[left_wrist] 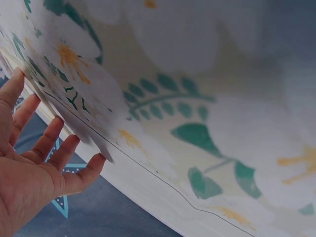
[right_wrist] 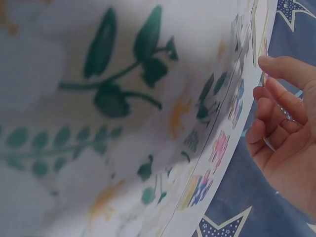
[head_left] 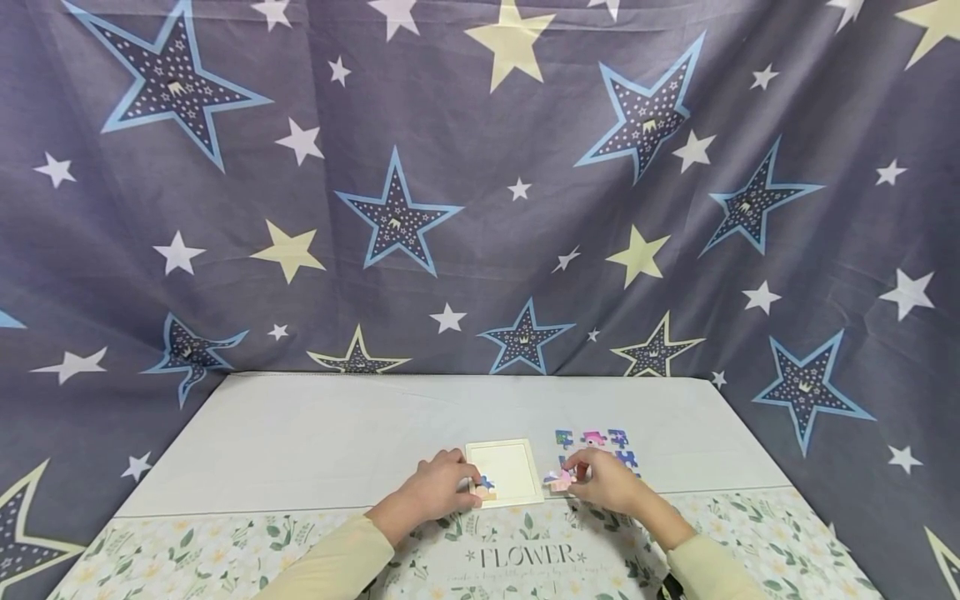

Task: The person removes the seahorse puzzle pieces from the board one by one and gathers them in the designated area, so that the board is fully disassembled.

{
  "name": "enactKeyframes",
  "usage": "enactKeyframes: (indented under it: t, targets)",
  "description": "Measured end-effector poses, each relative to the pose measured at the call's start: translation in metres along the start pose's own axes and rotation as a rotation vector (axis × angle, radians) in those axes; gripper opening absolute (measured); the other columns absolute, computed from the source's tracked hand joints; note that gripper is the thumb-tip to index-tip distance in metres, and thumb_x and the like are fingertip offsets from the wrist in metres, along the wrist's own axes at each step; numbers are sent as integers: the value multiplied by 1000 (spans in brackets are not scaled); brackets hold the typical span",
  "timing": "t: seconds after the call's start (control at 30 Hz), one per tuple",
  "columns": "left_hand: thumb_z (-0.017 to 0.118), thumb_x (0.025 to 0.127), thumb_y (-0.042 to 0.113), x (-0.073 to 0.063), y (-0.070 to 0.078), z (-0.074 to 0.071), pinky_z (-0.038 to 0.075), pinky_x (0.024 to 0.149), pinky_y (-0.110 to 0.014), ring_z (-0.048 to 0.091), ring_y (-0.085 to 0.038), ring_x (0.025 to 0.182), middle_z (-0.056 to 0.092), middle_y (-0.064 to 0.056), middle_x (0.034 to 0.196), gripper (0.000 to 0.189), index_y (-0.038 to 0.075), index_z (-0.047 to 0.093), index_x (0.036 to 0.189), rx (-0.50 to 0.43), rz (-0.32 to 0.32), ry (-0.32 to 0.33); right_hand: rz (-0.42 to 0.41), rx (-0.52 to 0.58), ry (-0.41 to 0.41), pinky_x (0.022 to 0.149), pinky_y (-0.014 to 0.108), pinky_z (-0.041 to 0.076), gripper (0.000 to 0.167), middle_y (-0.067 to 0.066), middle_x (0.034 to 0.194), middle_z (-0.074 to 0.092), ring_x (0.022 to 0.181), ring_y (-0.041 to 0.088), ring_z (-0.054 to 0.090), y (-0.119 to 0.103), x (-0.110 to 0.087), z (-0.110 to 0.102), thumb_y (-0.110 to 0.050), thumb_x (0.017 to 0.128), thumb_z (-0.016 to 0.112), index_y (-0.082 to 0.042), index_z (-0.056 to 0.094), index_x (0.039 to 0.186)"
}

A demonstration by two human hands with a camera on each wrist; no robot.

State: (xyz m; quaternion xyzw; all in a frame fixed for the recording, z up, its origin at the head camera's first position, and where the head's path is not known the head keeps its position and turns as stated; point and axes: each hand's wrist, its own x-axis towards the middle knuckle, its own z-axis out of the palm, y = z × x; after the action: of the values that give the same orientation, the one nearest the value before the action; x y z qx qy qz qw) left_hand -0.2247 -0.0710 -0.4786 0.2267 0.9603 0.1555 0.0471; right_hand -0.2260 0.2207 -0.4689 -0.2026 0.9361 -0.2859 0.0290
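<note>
A cream square puzzle tray (head_left: 536, 477) lies on the table, with a blue and tan puzzle piece (head_left: 487, 490) in its lower left corner. My left hand (head_left: 441, 486) rests at the tray's left edge, thumb and forefinger by that corner; its fingers are spread in the left wrist view (left_wrist: 47, 158). Just right of the tray, my right hand (head_left: 611, 483) pinches a pink puzzle piece (head_left: 558, 481) between thumb and forefinger. The right wrist view shows this piece (right_wrist: 265, 74) nearly edge-on. Curled fingers hide part of it.
Several loose puzzle pieces (head_left: 594, 438) lie in rows behind and beneath the right hand, some partly covered by it. A floral mat printed FLOWER (head_left: 525, 554) covers the table's near part; its far part (head_left: 337, 433) is white. A starry curtain (head_left: 450, 125) hangs behind.
</note>
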Motion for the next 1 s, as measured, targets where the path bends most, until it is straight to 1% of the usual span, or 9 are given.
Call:
enactKeyframes:
  t: [0.27, 0.47, 0.6, 0.8, 1.0]
  targets:
    - [67, 79, 46, 1, -1, 1, 44, 84, -47, 47, -12, 92, 54, 6, 98, 33, 25, 68, 105, -1, 1, 3, 33, -2, 10, 54, 21, 39, 26, 0, 80, 56, 61, 6, 42, 13, -5, -5, -10, 78, 71, -2, 64, 102]
    - [66, 79, 47, 1, -1, 0, 44, 86, -49, 48, -13, 94, 54, 5, 99, 34, 26, 68, 105, -9, -3, -6, 26, -6, 14, 57, 21, 40, 24, 0, 77, 55, 65, 7, 44, 17, -10, -9, -9, 77, 72, -2, 64, 98]
    - [66, 79, 47, 0, 0, 0, 44, 86, -49, 48, -13, 93, 54, 5, 99, 34, 25, 68, 105, -7, -1, -5, 34, 8, 14, 57, 22, 40, 24, 1, 78, 55, 63, 7, 44, 20, -13, -11, -8, 76, 72, -2, 63, 97]
    - [67, 79, 46, -2, 1, -1, 45, 82, -47, 48, -13, 91, 54, 4, 98, 33, 24, 68, 104, -7, 8, 5, 85, 14, 15, 55, 21, 40, 24, 1, 79, 54, 60, 6, 43, 23, -18, -13, -8, 76, 71, -2, 63, 98]
    - [67, 79, 46, -2, 1, -1, 45, 81, -46, 48, -13, 91, 54, 4, 98, 33, 24, 68, 104, 1, 9, 11, 92, 40, 6, 54, 22, 40, 26, 1, 80, 55, 61, 6, 43, 27, -23, -16, -8, 78, 71, 0, 63, 102]
